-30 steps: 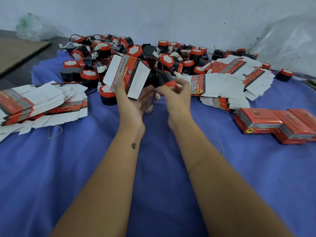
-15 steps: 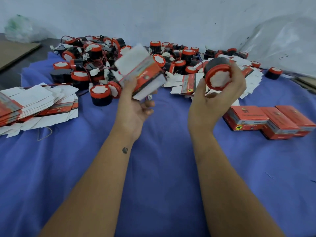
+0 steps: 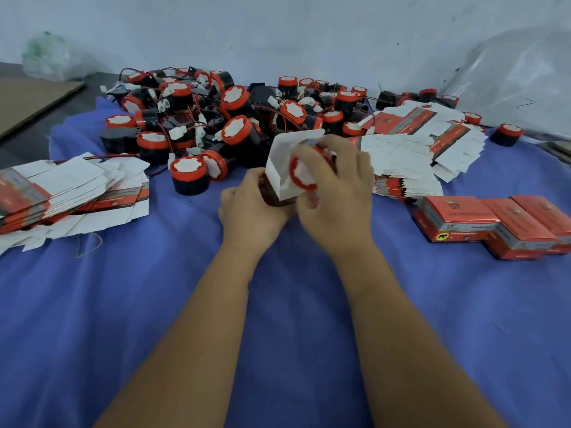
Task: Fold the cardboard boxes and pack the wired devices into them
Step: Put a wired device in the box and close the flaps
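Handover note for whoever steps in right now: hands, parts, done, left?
Left hand grips the open box.
Right hand holds a red-capped device at the box mouth, not fully in.
Loose devices heaped at the back; flat box blanks on the left, more blanks on the right.
Done: finished boxes far right.
Left: seat device, close flaps, repeat.

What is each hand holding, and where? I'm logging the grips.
Left hand grips the open box round its lower end. Right hand holds the red-capped device round its body, at the box mouth.
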Available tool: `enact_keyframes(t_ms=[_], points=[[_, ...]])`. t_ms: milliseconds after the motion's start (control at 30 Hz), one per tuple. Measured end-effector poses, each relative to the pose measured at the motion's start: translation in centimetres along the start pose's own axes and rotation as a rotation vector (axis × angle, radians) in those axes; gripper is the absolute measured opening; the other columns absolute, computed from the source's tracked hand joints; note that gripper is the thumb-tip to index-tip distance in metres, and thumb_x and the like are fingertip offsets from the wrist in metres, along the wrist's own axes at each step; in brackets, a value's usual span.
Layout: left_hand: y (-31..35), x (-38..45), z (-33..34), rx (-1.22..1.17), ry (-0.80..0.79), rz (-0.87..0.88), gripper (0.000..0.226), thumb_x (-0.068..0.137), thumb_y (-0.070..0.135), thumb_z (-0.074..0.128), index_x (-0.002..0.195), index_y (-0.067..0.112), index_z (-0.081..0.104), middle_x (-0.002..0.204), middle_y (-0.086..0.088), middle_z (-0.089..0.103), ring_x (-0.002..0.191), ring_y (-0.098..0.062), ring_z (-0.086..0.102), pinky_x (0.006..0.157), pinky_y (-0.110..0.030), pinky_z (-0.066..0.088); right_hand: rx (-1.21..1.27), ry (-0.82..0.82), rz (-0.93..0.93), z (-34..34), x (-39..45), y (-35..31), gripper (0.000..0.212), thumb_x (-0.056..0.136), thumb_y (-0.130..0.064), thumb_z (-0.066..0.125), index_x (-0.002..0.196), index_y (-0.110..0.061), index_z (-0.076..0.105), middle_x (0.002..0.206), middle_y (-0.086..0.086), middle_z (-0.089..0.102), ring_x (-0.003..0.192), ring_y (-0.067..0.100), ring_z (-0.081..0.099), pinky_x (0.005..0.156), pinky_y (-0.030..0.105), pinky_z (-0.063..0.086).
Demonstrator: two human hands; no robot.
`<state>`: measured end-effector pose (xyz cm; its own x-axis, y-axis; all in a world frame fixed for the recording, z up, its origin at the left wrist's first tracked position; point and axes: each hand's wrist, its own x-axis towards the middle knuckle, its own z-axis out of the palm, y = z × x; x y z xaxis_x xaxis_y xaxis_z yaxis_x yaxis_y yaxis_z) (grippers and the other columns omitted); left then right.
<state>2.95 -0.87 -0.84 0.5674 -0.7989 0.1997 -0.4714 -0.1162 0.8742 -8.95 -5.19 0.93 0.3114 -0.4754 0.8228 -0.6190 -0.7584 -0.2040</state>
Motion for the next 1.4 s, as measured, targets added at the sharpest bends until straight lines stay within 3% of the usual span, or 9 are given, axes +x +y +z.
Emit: enact_keyframes(t_ms=[333, 500, 567, 633, 700, 767, 933, 1167, 1400], points=[[0.0, 0.4, 0.3, 0.087, -0.021, 0.001, 0.062, 0.081, 0.037, 0.073, 0.137, 0.037, 0.048, 0.118, 0.006, 0.062, 0.123, -0.024, 0.050, 0.103, -0.040, 0.039, 0.263, -0.282, 0.187, 0.7, -0.3, 0.0, 0.063, 0.068, 0.005, 0.051, 0.130, -0.009, 0.051, 0.139, 0.008, 0.046, 0.122, 0.029, 0.046, 0.103, 0.041, 0.039], [0.0, 0.2, 0.8, 0.040, 0.039, -0.008, 0.066, 0.075, 0.047, 0.077, 0.135, 0.037, 0.050, 0.090, 0.030, 0.020, 0.131, -0.025, 0.032, 0.096, -0.029, 0.020, 0.256, -0.389, 0.144, 1.1, -0.4, 0.1, 0.060, 0.080, 0.014, 0.046, 0.137, -0.002, 0.051, 0.141, 0.014, 0.045, 0.124, 0.034, 0.047, 0.107, 0.044, 0.038], [-0.1, 0.3, 0.8, 0.036, 0.041, -0.016, 0.067, 0.075, 0.050, 0.077, 0.135, 0.037, 0.050, 0.091, 0.031, 0.014, 0.133, -0.026, 0.030, 0.096, -0.029, 0.018, 0.282, -0.328, 0.158, 1.2, -0.4, -0.1, 0.058, 0.079, 0.014, 0.044, 0.133, -0.002, 0.056, 0.142, 0.013, 0.045, 0.128, 0.030, 0.043, 0.110, 0.039, 0.036], [-0.3, 0.6, 0.9, 0.033, 0.042, -0.029, 0.068, 0.076, 0.051, 0.077, 0.136, 0.037, 0.049, 0.090, 0.029, 0.015, 0.135, -0.026, 0.029, 0.097, -0.030, 0.018, 0.273, -0.160, 0.265, 1.0, -0.4, -0.3, 0.038, 0.077, 0.009, 0.046, 0.107, -0.002, 0.067, 0.119, 0.010, 0.056, 0.107, 0.025, 0.053, 0.087, 0.034, 0.046], [-0.4, 0.8, 0.9, 0.033, 0.047, -0.038, 0.068, 0.076, 0.050, 0.078, 0.136, 0.036, 0.048, 0.090, 0.025, 0.020, 0.137, -0.024, 0.028, 0.100, -0.031, 0.020, 0.220, -0.083, 0.525, 0.9, -0.4, 0.0, 0.017, 0.082, -0.006, 0.049, 0.068, -0.012, 0.056, 0.078, -0.001, 0.053, 0.069, 0.017, 0.047, 0.056, 0.032, 0.035], [-0.3, 0.8, 0.8, 0.022, 0.048, -0.054, 0.068, 0.076, 0.048, 0.078, 0.136, 0.036, 0.048, 0.096, 0.019, 0.028, 0.138, -0.024, 0.029, 0.106, -0.035, 0.022, 0.315, -0.098, 0.875, 0.8, -0.2, 0.6, 0.035, 0.086, -0.023, 0.049, 0.054, -0.018, 0.037, 0.057, -0.005, 0.045, 0.055, 0.016, 0.035, 0.053, 0.030, 0.027], [-0.6, 0.9, 0.3, -0.009, -0.007, -0.064, 0.070, 0.072, 0.051, 0.082, 0.133, 0.040, 0.050, 0.138, 0.000, 0.043, 0.136, -0.024, 0.037, 0.111, -0.037, 0.023, 0.782, 0.141, 1.250, 0.4, 0.5, 2.6, 0.034, 0.095, -0.023, 0.057, 0.067, -0.012, 0.040, 0.057, 0.004, 0.042, 0.051, 0.017, 0.033, 0.048, 0.026, 0.030], [-0.6, 1.1, -0.7, -0.092, -0.199, -0.034, 0.086, 0.049, 0.061, 0.076, 0.129, 0.039, 0.054, 0.140, 0.002, 0.051, 0.137, -0.022, 0.040, 0.115, -0.048, 0.034, 1.071, 0.284, 1.360, -0.5, 0.7, 3.3, 0.030, 0.092, -0.012, 0.064, 0.065, -0.013, 0.050, 0.052, -0.002, 0.042, 0.040, 0.011, 0.032, 0.040, 0.019, 0.024], [-1.3, 1.5, -1.2, -0.137, -0.304, -0.020, 0.082, 0.056, 0.051, 0.089, 0.129, 0.040, 0.055, 0.137, 0.010, 0.055, 0.139, -0.018, 0.037, 0.116, -0.047, 0.033, 1.078, 0.359, 1.474, -0.4, 0.6, 3.2, 0.008, 0.093, -0.003, 0.059, 0.099, -0.004, 0.055, 0.070, 0.004, 0.054, 0.046, 0.010, 0.042, 0.039, 0.018, 0.034]])
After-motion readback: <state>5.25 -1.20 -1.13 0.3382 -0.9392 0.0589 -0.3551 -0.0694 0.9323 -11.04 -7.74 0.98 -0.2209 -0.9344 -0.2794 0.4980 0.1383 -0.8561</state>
